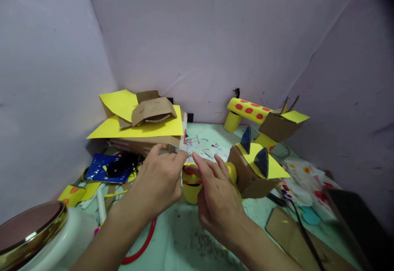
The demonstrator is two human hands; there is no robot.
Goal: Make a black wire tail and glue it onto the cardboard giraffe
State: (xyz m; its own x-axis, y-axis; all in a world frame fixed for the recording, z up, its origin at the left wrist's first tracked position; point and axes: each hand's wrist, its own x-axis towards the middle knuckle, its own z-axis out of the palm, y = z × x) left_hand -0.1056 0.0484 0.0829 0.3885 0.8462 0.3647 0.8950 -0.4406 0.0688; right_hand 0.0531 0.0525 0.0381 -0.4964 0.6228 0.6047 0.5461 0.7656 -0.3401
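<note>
A cardboard animal [258, 168] stands in front of me, with a box head, a yellow top, dark pointed ears and a yellow tube body with red spots. Across the tube lies my right hand [217, 195], its fingers bent around the body. My left hand [161, 176] is closed at the tube's left end, thumb and index finger pinched together. Whatever sits between those fingertips is too small to make out. Behind to the right is a second cardboard animal [249, 110], also yellow with red spots, with a black tuft at its tail end.
Yellow sheets [123, 128] and cardboard pieces [154, 111] lie on a box at the back left. Black yarn [123, 166] rests on a blue packet [97, 168]. A white jar with a gold-rimmed lid [33, 226] is front left, a dark device [353, 217] front right. Walls enclose the table.
</note>
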